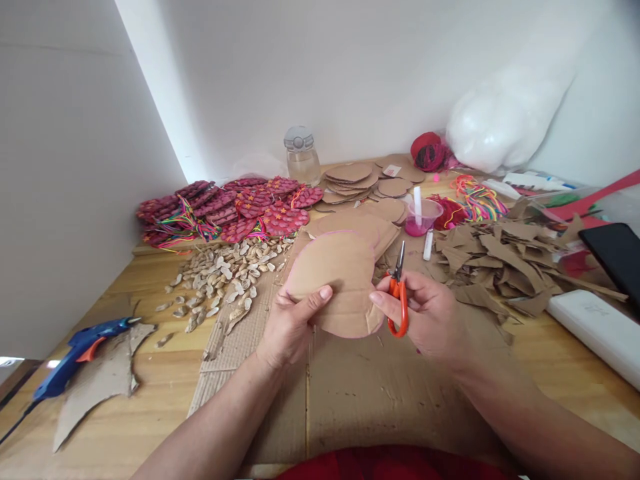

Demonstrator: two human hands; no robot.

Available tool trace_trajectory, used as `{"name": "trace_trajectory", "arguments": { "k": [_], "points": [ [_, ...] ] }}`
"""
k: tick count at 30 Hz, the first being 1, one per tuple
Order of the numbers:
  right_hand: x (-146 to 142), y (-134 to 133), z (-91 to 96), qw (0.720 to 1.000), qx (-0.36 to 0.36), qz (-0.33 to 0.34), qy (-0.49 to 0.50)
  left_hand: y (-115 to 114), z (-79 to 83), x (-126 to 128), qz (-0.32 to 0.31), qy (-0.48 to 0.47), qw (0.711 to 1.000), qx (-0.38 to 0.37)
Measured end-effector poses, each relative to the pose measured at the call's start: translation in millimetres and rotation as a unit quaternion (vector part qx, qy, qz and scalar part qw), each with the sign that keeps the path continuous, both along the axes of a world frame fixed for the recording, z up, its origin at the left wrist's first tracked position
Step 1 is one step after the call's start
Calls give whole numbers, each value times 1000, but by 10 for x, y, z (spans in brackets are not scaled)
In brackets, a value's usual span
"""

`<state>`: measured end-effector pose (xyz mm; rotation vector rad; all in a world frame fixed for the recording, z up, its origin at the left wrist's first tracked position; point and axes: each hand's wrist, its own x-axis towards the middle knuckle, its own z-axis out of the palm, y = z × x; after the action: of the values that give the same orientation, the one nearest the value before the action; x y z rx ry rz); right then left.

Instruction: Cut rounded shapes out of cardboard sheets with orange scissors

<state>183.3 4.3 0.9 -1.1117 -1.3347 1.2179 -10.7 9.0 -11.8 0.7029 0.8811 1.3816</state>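
My left hand grips a rounded cardboard piece by its left side, the thumb lying on top. A thin pink line follows the edge of the piece. Scissors with orange handles are in my right hand, blades pointing up and away from me. The tip of my right thumb is close to the right edge of the cardboard; whether it touches is hard to tell. Behind the held piece lie more cardboard sheets. A large cardboard sheet covers the table under my hands.
Peanut shells and decorated pink pieces lie to the left, with a blue glue gun nearer me. Cut cardboard discs, a jar and a pink cup stand behind. Cardboard scraps and a phone are right.
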Motion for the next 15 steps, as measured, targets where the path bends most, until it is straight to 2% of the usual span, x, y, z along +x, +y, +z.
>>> {"name": "trace_trajectory", "arguments": {
  "k": [5, 9, 15],
  "points": [
    [34, -10, 97, 989, -71, 115, -50, 65, 61, -76, 52, 11, 998, 15],
    [88, -14, 32, 973, -99, 203, -55, 100, 109, -125, 80, 27, 996, 12],
    [113, -23, -29, 972, -92, 209, -63, 86, 126, -129, 72, 30, 997, 22]
  ]
}}
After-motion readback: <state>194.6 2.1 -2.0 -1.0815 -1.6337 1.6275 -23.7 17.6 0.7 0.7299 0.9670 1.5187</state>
